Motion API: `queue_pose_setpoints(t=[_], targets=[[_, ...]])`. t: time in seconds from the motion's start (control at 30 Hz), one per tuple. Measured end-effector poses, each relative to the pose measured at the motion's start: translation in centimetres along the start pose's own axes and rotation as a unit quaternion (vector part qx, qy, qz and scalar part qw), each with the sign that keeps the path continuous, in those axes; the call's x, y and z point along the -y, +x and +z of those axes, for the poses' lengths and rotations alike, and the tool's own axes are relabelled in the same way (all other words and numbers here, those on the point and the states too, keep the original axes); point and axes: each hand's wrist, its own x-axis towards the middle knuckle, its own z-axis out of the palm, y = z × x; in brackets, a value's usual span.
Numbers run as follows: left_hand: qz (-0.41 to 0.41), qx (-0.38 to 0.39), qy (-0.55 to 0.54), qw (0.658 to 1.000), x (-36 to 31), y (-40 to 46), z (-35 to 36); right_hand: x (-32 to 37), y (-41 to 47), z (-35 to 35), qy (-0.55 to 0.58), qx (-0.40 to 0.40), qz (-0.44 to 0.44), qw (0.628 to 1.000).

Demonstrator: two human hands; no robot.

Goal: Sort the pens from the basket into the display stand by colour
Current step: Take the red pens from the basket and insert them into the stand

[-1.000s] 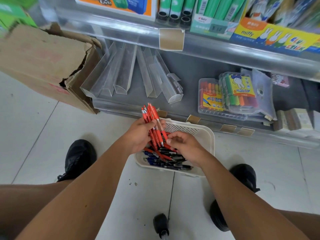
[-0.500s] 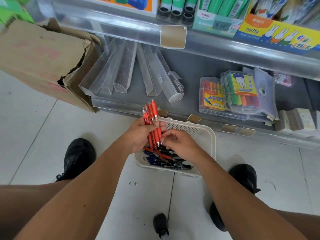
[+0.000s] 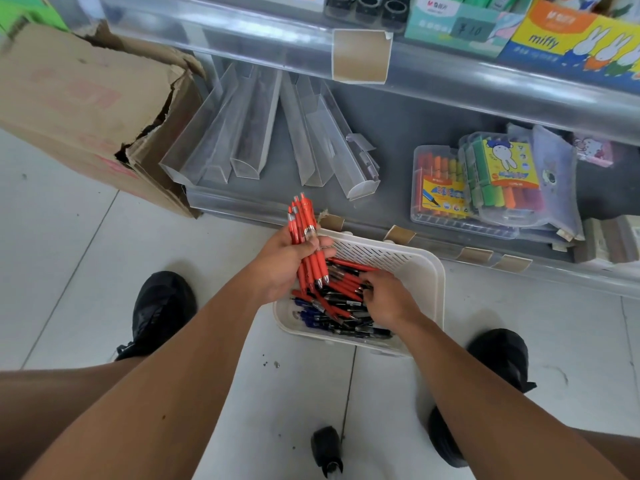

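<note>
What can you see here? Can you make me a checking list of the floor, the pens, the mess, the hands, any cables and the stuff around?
Surface: pale tiled floor, a few dark specks near the basket.
Job's things: white basket on the floor holds red, blue and black pens; bunch of red pens is out of it; clear trays lie empty on the bottom shelf.
Clutter: torn cardboard box; marker packs.
Hands: left hand grips the red bunch; right hand reaches among the basket's pens, grip hidden.
Cables: nothing seen.
Surroundings: shop shelves, black shoes.
</note>
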Motion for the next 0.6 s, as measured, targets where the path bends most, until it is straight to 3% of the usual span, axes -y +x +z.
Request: queue_pose_setpoints(t=[0.3, 0.47, 0.6], targets=[[0.004, -0.011, 0.013, 1.0, 0.2, 0.5, 0.4, -0.7, 1.8, 1.9, -0.102, 0.034, -0.012, 0.994], [0.01, -0.008, 0.016, 1.0, 0.1, 0.6, 0.3, -0.5, 1.7, 2.0, -0.055, 0.012, -0.004, 0.998], [0.011, -0.013, 0.009, 1.0, 0.1, 0.5, 0.3, -0.8, 1.1, 1.3, 0.066, 0.019, 0.035, 0.997]])
